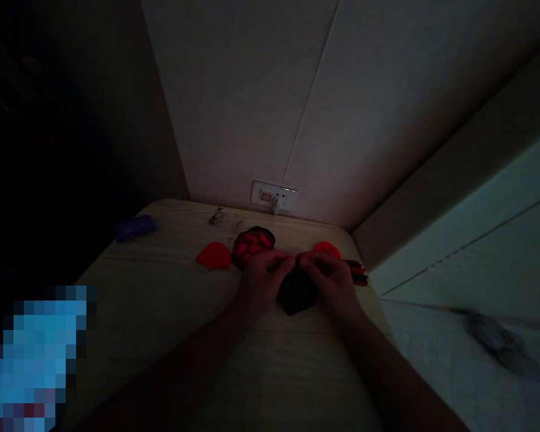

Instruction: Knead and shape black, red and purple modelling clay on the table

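nearer me than the wall socket [274,196], my left hand [261,279] and right hand [332,281] pinch the dark piece [298,294] by its far edge; i'd best keep these 2 grips light and level.

In dim light, the left hand [261,279] and right hand [332,279] pinch the upper edge of a black piece [298,294] over a pale wooden worktop [171,294], fingertips nearly meeting. A flat red piece [214,256] and a black-and-red patterned piece [253,241] lie beside the left hand. Farther left sits a purple item [135,227]; a wall socket [274,196] shows behind.
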A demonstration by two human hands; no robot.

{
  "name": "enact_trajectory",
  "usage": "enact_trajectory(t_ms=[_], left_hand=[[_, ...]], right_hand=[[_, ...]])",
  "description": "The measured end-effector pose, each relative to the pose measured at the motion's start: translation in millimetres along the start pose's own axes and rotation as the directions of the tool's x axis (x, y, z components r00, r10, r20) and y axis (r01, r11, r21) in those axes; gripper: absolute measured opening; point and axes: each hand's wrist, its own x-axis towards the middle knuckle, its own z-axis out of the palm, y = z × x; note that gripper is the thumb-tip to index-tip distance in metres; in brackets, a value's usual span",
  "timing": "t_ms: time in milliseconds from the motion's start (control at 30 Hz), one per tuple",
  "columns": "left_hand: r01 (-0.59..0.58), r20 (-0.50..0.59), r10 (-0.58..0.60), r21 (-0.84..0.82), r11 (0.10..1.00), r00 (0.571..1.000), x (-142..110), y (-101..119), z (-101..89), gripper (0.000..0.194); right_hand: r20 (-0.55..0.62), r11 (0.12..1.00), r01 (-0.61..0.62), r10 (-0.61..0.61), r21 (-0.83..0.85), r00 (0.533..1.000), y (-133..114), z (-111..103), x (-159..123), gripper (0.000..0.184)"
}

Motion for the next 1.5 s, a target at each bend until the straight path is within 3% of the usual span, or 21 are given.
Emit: enact_trajectory(t_ms=[100, 333, 467, 633, 833, 1033, 1133, 1233, 1500], left_hand=[[-0.009, 0.003, 0.009, 0.011, 1.0, 1.0, -0.5, -0.6, 0.2, 0.018], [0.049, 0.007, -0.049, -0.047, 0.998, 0.999, -0.3, -1.0, 1.2, 0.018], [0.041, -0.006, -0.041, -0.034, 0.999, 0.999, 0.4, -0.6, 0.3, 0.015], [0.018, -0.019, -0.019, -0.017, 1.0, 1.0, 0.1, 0.3, -0.8, 0.018], [0.059, 0.035, -0.057, -0.046, 0.997, 0.998, -1.3, 1.3, 0.4, 0.021], [0.11, 0.039, -0.108, -0.07, 0.991, 0.993, 0.1, -4.3, 0.1, 0.021], [0.085, 0.026, -0.084, -0.018, 0.996, 0.996, -0.6, -2.5, -1.3, 0.019], [0.086, 0.07, -0.084, -0.029, 0.996, 0.994, -1.5, -0.8, -0.4, 0.024], [0.105, 0.103, -0.102, -0.023, 0.994, 0.989, -2.1, 0.5, 0.0, 0.017]], right_hand=[[0.04, 1.0, 0.013, -0.012, -0.004, 0.999, 0.5, 0.3, -1.2, 0.017], [-0.004, 1.0, -0.014, 0.014, 0.019, 1.0, -0.5, 0.0, 0.2, 0.02], [0.045, 0.999, -0.033, 0.032, 0.024, 0.998, 0.0, 0.0, 1.7, 0.017], [0.018, 0.997, -0.045, 0.044, 0.064, 0.999, -3.3, 0.0, 2.1, 0.018], [0.043, 0.989, -0.11, 0.106, 0.095, 0.993, -4.9, -1.6, 3.5, 0.019], [-0.07, 0.982, -0.078, 0.091, 0.173, 0.993, -2.6, -2.1, 5.5, 0.017], [-0.013, 0.98, -0.131, 0.134, 0.153, 0.991, -5.0, -1.2, 5.2, 0.027], [0.033, 0.983, -0.131, 0.128, 0.129, 0.991, -6.7, -1.8, 5.2, 0.023], [-0.021, 0.977, -0.114, 0.12, 0.18, 0.993, -3.3, -0.9, 4.1, 0.02]])
